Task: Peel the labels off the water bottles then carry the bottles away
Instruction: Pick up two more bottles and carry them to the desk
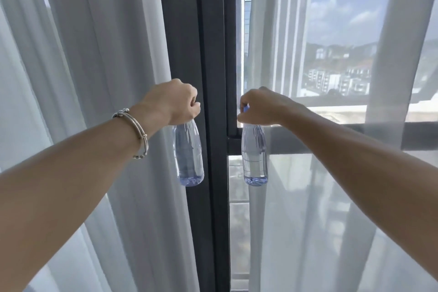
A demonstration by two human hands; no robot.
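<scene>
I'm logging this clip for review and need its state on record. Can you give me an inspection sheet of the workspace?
Surface: nothing seen; no table or floor in view.
Job's things: left bottle and right bottle, both clear, upright and held in the air; no label seen on either.
Clutter: nothing seen.
Hands: left hand grips the left bottle by its top; right hand grips the right bottle at its blue cap.
Cables: nothing seen.
Surroundings: sheer curtains, dark window frame, buildings outside; bracelet on the left wrist.
</scene>
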